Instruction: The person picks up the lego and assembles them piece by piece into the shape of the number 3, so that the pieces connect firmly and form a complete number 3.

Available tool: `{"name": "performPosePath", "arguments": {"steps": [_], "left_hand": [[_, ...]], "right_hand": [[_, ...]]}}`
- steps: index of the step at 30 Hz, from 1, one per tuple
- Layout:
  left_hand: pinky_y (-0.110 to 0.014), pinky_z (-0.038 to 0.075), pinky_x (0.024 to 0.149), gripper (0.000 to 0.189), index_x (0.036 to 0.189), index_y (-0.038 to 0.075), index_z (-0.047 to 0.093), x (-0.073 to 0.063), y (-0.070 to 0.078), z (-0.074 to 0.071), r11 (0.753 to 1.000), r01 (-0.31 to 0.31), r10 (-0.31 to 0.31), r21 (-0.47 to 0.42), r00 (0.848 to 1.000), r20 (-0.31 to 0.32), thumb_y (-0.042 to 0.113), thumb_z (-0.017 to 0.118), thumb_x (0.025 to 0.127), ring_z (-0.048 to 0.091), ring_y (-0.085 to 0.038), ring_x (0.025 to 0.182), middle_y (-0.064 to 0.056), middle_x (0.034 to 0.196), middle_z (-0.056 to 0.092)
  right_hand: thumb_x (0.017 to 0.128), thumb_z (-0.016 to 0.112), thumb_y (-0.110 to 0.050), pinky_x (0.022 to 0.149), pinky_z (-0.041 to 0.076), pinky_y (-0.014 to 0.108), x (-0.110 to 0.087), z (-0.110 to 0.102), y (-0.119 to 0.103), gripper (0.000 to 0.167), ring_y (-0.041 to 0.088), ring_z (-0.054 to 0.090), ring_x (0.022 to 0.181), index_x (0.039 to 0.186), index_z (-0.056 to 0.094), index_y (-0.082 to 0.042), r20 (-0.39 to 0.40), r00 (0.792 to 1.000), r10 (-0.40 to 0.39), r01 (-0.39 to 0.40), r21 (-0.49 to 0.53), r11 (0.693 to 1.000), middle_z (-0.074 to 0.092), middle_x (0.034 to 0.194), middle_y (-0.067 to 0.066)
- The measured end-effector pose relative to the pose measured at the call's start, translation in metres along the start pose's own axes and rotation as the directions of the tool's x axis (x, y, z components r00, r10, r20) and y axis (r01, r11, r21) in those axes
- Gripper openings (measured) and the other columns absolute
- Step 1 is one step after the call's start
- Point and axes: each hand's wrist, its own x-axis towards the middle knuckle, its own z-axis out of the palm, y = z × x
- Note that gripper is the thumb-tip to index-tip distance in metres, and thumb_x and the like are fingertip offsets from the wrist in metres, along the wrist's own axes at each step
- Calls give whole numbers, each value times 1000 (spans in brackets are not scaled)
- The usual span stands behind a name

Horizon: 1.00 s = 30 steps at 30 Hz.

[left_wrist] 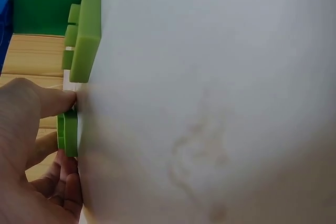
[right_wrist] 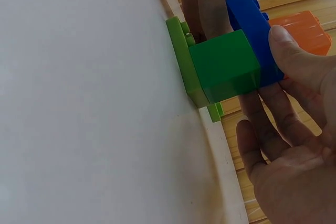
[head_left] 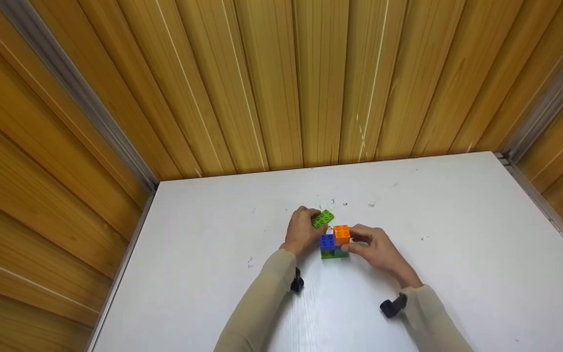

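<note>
In the head view, a small stack of toy building bricks stands on the table. Its light green base plate (right_wrist: 181,59) carries a dark green brick (right_wrist: 226,66), a blue brick (head_left: 327,240) and, at the top right, an orange brick (head_left: 341,234). My right hand (head_left: 374,246) pinches the orange brick, its thumb also lying against the blue one in the right wrist view. Just beyond the stack, my left hand (head_left: 302,230) holds a second light green plate (head_left: 322,218) between thumb and fingers, low at the tabletop; part of that plate is hidden.
The white table (head_left: 203,274) has dark scuff marks near its middle. Wood-patterned panel walls (head_left: 281,88) rise behind it and on both sides. Black wrist straps (head_left: 393,306) sit over the sleeves.
</note>
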Motion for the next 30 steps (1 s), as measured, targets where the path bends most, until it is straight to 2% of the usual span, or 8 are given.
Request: {"name": "performPosePath", "arguments": {"steps": [5, 11, 17, 24, 30], "left_hand": [[-40, 51, 109, 52, 136, 6, 73, 0, -3, 0, 1000, -24, 24, -3, 1000, -16, 35, 84, 94, 60, -21, 109, -7, 120, 68], [-40, 52, 106, 47, 133, 6, 75, -1, -5, 0, 998, -62, 62, 12, 998, -15, 32, 84, 95, 61, -21, 106, -7, 116, 69], [-39, 51, 110, 43, 136, 8, 74, 0, -4, -5, 999, -35, 35, 6, 999, 24, 29, 81, 98, 61, -20, 112, -7, 121, 69], [-40, 48, 115, 45, 139, 8, 71, -1, -2, -25, 998, 2, 2, -64, 998, 62, 29, 78, 100, 60, -21, 118, -8, 129, 68], [-37, 52, 108, 47, 144, 8, 67, -4, 1, -44, 999, -20, 24, -27, 991, 130, 31, 73, 103, 57, -19, 110, -7, 124, 63]], "right_hand": [[97, 81, -20, 110, 52, 55, 1, 0, 0, 42, 10, 69, 115, 136, 73, -6, 7, 1000, -20, 20, 10, 1000, 77, 122, 6], [97, 81, -19, 110, 53, 53, 1, 1, 2, 44, 14, 69, 116, 138, 72, -5, 20, 999, -29, 29, 20, 999, 76, 123, 7], [97, 80, -19, 111, 51, 55, -1, 1, 3, 43, 18, 69, 118, 138, 72, -6, 26, 999, -31, 31, 28, 999, 76, 123, 7], [97, 80, -17, 110, 52, 53, -1, 0, 3, 44, 13, 69, 116, 138, 71, -3, 12, 999, -37, 36, 24, 999, 76, 123, 9], [96, 81, -19, 111, 52, 53, 0, -1, 3, 45, 15, 69, 116, 138, 71, -5, 19, 1000, -25, 25, 12, 1000, 76, 122, 8]]}}
